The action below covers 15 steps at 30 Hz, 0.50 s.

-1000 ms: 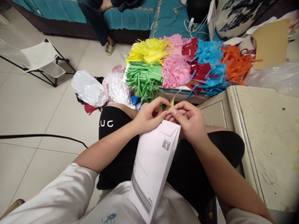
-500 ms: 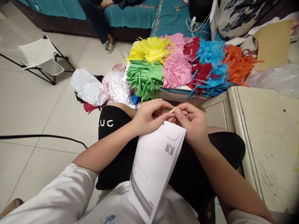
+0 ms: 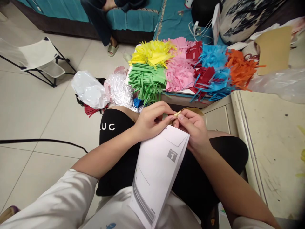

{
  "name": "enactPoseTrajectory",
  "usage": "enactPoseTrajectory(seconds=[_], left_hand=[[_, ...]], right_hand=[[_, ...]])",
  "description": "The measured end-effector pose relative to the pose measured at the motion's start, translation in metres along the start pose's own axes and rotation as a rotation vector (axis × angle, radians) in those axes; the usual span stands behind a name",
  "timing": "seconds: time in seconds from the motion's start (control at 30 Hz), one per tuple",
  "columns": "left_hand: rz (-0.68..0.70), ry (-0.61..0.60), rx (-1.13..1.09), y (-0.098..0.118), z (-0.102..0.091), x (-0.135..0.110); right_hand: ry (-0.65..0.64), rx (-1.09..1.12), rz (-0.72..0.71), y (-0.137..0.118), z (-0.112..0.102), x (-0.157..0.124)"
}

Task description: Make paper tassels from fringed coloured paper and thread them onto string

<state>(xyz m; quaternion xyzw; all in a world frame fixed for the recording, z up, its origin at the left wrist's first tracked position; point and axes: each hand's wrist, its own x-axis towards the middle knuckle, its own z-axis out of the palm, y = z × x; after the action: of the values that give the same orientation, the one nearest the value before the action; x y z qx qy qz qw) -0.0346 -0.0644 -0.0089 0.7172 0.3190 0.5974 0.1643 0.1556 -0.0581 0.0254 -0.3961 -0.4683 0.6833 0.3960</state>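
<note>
My left hand (image 3: 152,120) and my right hand (image 3: 193,127) meet above my lap, fingertips pinched together on a thin tan paper strip (image 3: 188,110) that curls away over my right knuckles. Both hands are closed on it. A white folded printed sheet (image 3: 156,171) marked with a grey "1" lies on my lap just below the hands. Beyond them, a low board holds piles of fringed paper: green (image 3: 147,79), yellow (image 3: 151,52), pink (image 3: 179,71), red (image 3: 202,74), blue (image 3: 214,63) and orange (image 3: 240,68).
A worn cream cabinet top (image 3: 271,143) stands at my right. Plastic bags (image 3: 90,90) lie on the tiled floor to the left, with a white folding stool (image 3: 38,57) further off and a black cable (image 3: 43,140). Another person's leg and sandal (image 3: 111,49) show by the teal sofa (image 3: 133,19).
The tan strip, standing upright between my fingertips a second ago, now lies flatter and curls over my right hand. Both hands have shifted slightly; the white sheet barely moved.
</note>
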Motion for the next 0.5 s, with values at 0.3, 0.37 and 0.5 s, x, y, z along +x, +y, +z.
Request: enactPoseTrajectory(seconds=[0.3,0.37,0.5], left_hand=[[0.034,-0.015,0.043,0.0016,0.0,0.0003],[0.038,-0.022,0.038,0.0012,-0.0001,0.0002],[0.02,-0.03,0.036,0.0007,0.0005,0.0001]], right_hand=[[0.093,-0.258,-0.16,-0.0004,0.0,-0.0054],[0.101,-0.278,-0.167,-0.0009,0.0002,-0.0053],[0.112,-0.302,-0.187,0.0001,0.0,-0.0045]])
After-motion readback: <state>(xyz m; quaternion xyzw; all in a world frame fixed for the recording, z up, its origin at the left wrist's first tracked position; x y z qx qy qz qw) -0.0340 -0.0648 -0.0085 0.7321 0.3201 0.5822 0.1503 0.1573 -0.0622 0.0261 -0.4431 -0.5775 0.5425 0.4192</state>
